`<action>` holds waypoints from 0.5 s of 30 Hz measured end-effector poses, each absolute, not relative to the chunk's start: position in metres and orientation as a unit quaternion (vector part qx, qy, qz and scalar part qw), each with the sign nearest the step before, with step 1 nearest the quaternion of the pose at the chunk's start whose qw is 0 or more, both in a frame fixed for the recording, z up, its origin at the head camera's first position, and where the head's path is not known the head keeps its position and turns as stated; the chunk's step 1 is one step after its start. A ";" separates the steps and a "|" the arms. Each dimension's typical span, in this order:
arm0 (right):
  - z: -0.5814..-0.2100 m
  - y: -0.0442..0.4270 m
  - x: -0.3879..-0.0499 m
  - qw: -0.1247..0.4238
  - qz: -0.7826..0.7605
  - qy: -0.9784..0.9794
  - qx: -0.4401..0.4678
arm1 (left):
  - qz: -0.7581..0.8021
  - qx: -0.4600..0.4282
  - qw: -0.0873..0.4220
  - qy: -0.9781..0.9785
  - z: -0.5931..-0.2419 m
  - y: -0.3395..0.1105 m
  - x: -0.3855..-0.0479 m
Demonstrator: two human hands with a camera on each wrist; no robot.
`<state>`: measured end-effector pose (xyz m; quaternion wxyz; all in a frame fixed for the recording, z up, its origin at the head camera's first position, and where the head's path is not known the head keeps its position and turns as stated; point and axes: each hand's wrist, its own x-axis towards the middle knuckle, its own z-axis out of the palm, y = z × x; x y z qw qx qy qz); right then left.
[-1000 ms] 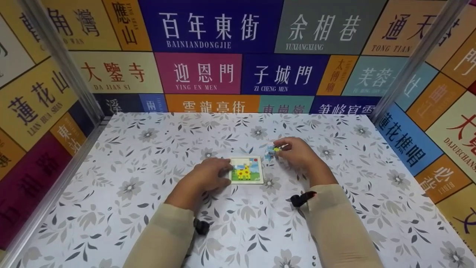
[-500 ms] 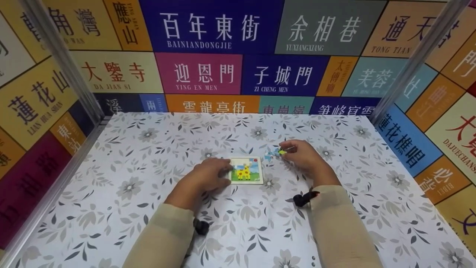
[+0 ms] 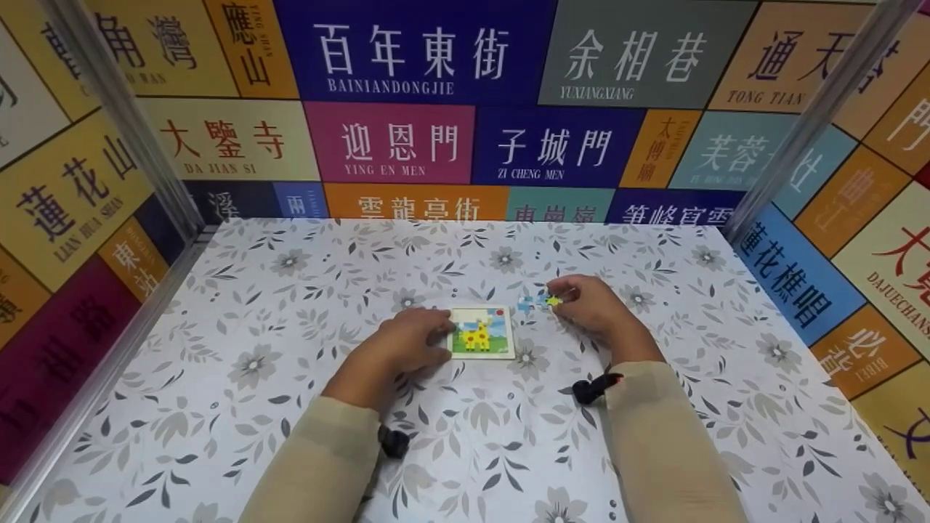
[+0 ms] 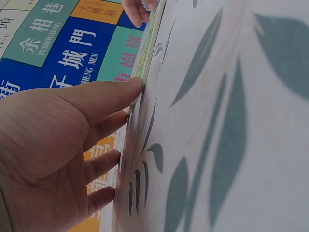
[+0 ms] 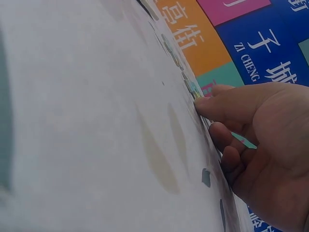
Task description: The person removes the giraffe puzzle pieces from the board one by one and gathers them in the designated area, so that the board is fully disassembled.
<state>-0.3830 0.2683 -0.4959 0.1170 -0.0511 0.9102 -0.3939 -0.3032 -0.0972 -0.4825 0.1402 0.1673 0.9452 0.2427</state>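
Observation:
A small jigsaw board (image 3: 506, 349) with a pale frame and a giraffe picture lies mid-table; part of its top left inside is plain and pale. My left hand (image 3: 412, 338) rests at its left side, thumb and fingertips touching the edge. In the left wrist view, the thumb of the left hand (image 4: 53, 140) meets the board's rim, the other fingers only slightly bent. Right of the board, my right hand (image 3: 594, 306) pinches a yellow-green puzzle piece (image 3: 554, 300) between thumb and index finger, low at the tabletop. Light-blue puzzle pieces (image 3: 529, 301) lie against it on the left.
A white cloth with grey flowers and leaves covers the table (image 3: 465, 450). Upright panels with colourful printed signs (image 3: 407, 51) stand behind and on both sides, with clear strips (image 3: 145, 131) at the corners.
My right hand has shifted slightly right and nearer with the yellow-green puzzle piece, mostly in the first half second. The left hand and the board have stayed put.

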 end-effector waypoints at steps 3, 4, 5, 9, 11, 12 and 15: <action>-0.495 0.268 -0.382 0.117 -0.394 0.911 -0.044 | 0.245 0.163 0.144 0.945 -0.483 -0.097 -0.304; -0.495 0.268 -0.382 0.117 -0.394 0.911 -0.042 | 0.247 0.163 0.145 0.944 -0.483 -0.097 -0.304; -0.495 0.268 -0.382 0.117 -0.393 0.911 -0.040 | 0.248 0.162 0.146 0.944 -0.483 -0.097 -0.304; -0.493 0.267 -0.381 0.120 -0.399 0.909 -0.031 | 0.250 0.159 0.150 0.943 -0.483 -0.097 -0.304; -0.491 0.265 -0.381 0.117 -0.404 0.907 -0.031 | 0.249 0.158 0.151 0.944 -0.483 -0.097 -0.304; -0.490 0.263 -0.381 0.114 -0.406 0.906 -0.034 | 0.248 0.157 0.152 0.944 -0.483 -0.097 -0.304; -0.485 0.255 -0.381 0.104 -0.404 0.907 -0.056 | 0.247 0.155 0.155 0.944 -0.482 -0.096 -0.304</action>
